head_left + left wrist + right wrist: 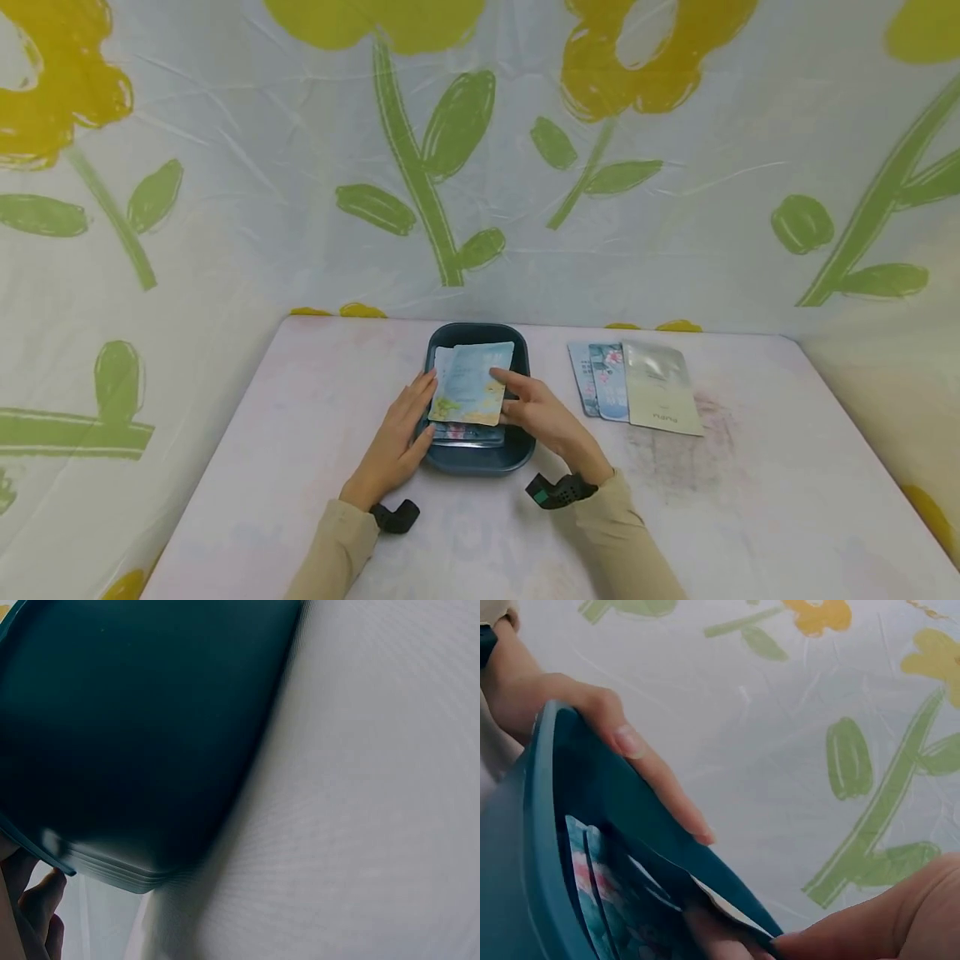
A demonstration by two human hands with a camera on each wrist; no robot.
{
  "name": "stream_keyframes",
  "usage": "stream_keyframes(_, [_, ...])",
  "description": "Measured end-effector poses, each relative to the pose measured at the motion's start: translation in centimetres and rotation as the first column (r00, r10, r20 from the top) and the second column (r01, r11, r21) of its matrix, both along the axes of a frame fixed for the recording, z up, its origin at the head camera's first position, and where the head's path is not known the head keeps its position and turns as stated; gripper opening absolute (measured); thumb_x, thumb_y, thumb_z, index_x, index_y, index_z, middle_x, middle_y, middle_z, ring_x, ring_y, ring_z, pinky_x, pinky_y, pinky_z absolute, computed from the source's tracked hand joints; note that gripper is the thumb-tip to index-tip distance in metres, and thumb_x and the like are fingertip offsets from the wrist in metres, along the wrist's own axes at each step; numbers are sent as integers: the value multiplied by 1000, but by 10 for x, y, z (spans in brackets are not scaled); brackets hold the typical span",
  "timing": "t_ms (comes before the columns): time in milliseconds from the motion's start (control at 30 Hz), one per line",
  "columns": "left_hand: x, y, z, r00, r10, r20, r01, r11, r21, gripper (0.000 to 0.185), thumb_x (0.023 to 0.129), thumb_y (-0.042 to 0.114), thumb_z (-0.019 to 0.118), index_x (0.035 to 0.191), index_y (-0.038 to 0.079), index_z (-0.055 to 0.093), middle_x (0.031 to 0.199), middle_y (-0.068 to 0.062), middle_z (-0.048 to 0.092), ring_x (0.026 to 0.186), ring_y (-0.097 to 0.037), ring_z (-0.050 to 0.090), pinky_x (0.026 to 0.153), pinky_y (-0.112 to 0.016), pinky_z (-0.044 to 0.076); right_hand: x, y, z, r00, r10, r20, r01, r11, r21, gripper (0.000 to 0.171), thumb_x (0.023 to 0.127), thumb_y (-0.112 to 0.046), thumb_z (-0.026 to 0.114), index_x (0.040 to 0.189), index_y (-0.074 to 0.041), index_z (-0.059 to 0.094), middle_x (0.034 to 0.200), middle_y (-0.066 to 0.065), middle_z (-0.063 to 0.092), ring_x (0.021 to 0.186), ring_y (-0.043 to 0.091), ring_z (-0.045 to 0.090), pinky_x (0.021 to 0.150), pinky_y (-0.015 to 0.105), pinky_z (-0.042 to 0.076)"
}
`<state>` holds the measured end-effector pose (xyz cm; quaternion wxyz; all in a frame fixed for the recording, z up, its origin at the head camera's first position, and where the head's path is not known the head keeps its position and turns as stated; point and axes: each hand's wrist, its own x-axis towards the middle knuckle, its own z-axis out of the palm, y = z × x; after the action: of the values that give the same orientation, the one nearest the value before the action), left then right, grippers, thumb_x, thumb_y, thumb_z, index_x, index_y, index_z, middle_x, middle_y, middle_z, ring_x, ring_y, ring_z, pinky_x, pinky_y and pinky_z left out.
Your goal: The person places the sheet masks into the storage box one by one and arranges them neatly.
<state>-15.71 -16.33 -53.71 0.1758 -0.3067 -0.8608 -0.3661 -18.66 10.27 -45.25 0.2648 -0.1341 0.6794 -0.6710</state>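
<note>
A dark blue plastic bin (pixel 480 461) stands on the table in the head view, with several flat sachets in it that look like face mask packets. On top lies a light blue packet (pixel 472 383) with a yellow and green lower edge. My right hand (pixel 546 414) pinches its right edge between thumb and fingers, as the right wrist view also shows. My left hand (pixel 397 432) rests on the bin's left rim with fingers extended. Below the top packet a floral packet (pixel 592 889) shows inside the bin. The left wrist view is mostly the bin's outer wall (pixel 142 735).
Right of the bin, three packets lie overlapped on the table: a pale green one (pixel 663 387), a blue floral one (pixel 611 383) and a light blue one (pixel 581 379). A flower-printed sheet (pixel 300 167) hangs behind the table. Each wrist wears a black band (pixel 560 492).
</note>
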Motion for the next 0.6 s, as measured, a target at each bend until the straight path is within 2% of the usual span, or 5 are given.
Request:
stream_keyframes(133, [0, 2, 2, 1000, -3, 13, 3, 1000, -4, 61, 102, 29, 44, 154, 1, 30, 163, -10, 25, 149, -34, 19, 118, -57, 18, 5, -2, 1, 996, -87, 5, 87, 996, 15, 54, 100, 0, 41, 153, 3, 29, 154, 23, 33, 126, 31, 50, 102, 39, 49])
stream_keyframes(233, [1, 1, 3, 1000, -4, 17, 4, 1000, -6, 61, 102, 28, 45, 154, 1, 30, 163, -9, 24, 149, -34, 19, 118, -57, 18, 11, -8, 2, 984, -149, -98, 158, 983, 91, 53, 97, 2, 49, 149, 6, 37, 137, 25, 53, 109, 25, 61, 89, 33, 55])
stream_keyframes(333, [0, 1, 3, 1000, -9, 14, 9, 1000, -2, 61, 102, 28, 45, 154, 0, 30, 163, -9, 24, 149, -34, 19, 118, -58, 18, 15, -16, 1, 949, -173, -263, 232, 949, 213, 56, 90, 7, 57, 144, 6, 45, 89, 15, 68, 67, 15, 58, 59, 23, 48])
stream_keyframes(433, [0, 1, 3, 1000, -13, -1, 13, 1000, 6, 60, 102, 29, 44, 154, 0, 31, 162, -10, 25, 148, -35, 21, 116, -61, 20, 17, -21, -2, 901, -139, -411, 282, 908, 310, 57, 84, 11, 57, 140, 5, 51, 56, 2, 49, 48, 10, 33, 48, 22, 29])
stream_keyframes(600, [0, 0, 3, 1000, -16, -13, 16, 1000, 9, 60, 102, 28, 44, 154, 1, 30, 162, -11, 26, 147, -38, 22, 115, -63, 21, 19, -26, -7, 830, -80, -553, 346, 851, 396, 57, 80, 10, 58, 137, 5, 55, 90, 12, 62, 59, 14, 41, 55, 26, 36])
